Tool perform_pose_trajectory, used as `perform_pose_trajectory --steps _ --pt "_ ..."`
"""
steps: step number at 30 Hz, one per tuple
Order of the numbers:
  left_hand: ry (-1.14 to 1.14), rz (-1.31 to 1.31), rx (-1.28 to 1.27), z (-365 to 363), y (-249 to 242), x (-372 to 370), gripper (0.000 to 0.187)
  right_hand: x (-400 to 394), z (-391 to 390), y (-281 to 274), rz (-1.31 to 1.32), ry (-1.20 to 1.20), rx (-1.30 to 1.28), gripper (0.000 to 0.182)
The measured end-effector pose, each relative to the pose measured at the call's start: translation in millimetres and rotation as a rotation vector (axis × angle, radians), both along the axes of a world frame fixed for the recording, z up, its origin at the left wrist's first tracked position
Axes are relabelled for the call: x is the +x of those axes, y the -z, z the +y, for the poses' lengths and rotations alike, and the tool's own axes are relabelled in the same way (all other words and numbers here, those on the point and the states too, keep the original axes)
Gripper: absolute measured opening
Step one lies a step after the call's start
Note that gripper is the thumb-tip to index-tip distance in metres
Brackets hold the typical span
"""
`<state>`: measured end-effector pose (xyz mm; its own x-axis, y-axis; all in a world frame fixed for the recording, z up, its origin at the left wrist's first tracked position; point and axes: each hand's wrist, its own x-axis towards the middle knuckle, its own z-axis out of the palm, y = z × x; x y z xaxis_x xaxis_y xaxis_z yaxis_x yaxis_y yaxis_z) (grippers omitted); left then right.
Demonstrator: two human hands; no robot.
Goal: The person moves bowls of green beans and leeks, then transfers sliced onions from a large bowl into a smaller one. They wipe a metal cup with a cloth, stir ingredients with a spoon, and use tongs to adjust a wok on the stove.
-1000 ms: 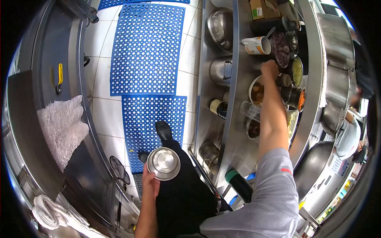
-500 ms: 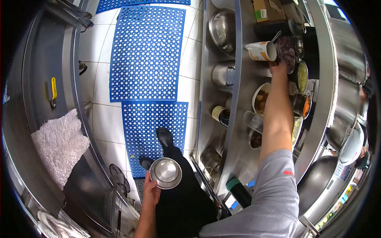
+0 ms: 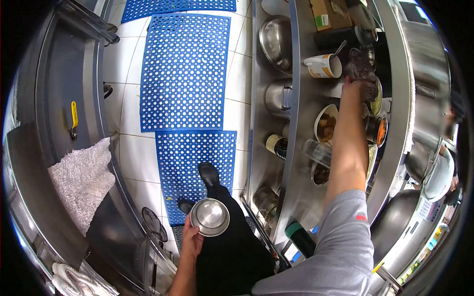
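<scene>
My left hand (image 3: 192, 239) is closed on the rim of an empty metal bowl (image 3: 210, 217), held over my legs. My right arm reaches into the shelf on the right. There my right hand (image 3: 352, 88) is at a dark, purplish bag-like item (image 3: 362, 71); its fingers are closed around the lower left part of it and partly hidden. Just left of that hand stands a white and orange pitcher (image 3: 323, 66) with a spoon handle sticking out. A container of green contents (image 3: 376, 101) is partly covered by the dark item.
On the shelf (image 3: 308, 113) stand a bowl of food (image 3: 326, 123), a clear container (image 3: 317, 152), an orange-filled container (image 3: 381, 131) and a cardboard box (image 3: 335, 15). A towel (image 3: 84, 182) lies on the left counter. Blue mats (image 3: 185, 74) cover part of the floor.
My right hand has moved slightly right, away from the pitcher, and the dark item has shifted right and down over the green-filled container. My left hand still holds the bowl.
</scene>
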<state>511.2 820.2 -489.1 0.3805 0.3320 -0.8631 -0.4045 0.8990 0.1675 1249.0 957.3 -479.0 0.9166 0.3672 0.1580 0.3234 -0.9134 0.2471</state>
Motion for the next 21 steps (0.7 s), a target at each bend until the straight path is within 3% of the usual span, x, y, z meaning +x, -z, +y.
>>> perform_pose_trajectory --steps 3,5,7,9,11,12,14,16,21 --pt "0.014 -0.004 -0.007 -4 2 -3 0.081 27 -6 -13 0.17 0.096 0.023 0.052" --pt "0.026 -0.005 -0.012 -5 -1 -2 0.08 27 -9 -13 0.095 0.124 0.023 0.049" --pt "0.038 -0.027 -0.008 -8 1 -3 0.08 20 -11 -2 -0.169 0.119 0.009 0.047" --pt "0.05 -0.039 0.01 -9 1 -3 0.081 22 -29 8 0.053 0.062 0.423 0.03" --pt "0.059 -0.05 0.042 -7 -1 1 0.081 -7 -26 -14 0.146 0.11 0.532 0.03" --pt "0.062 -0.054 0.046 -6 -5 2 0.081 -67 -3 -53 0.129 0.189 0.43 0.036" --pt "0.066 -0.06 0.058 0 -11 3 0.081 -94 11 -69 0.157 0.266 0.936 0.042" --pt "0.047 -0.088 0.078 4 -17 3 0.08 -90 12 -54 0.227 0.209 2.143 0.039" --pt "0.025 -0.082 0.139 12 -42 -2 0.08 -162 -6 -75 0.353 0.222 2.098 0.031"
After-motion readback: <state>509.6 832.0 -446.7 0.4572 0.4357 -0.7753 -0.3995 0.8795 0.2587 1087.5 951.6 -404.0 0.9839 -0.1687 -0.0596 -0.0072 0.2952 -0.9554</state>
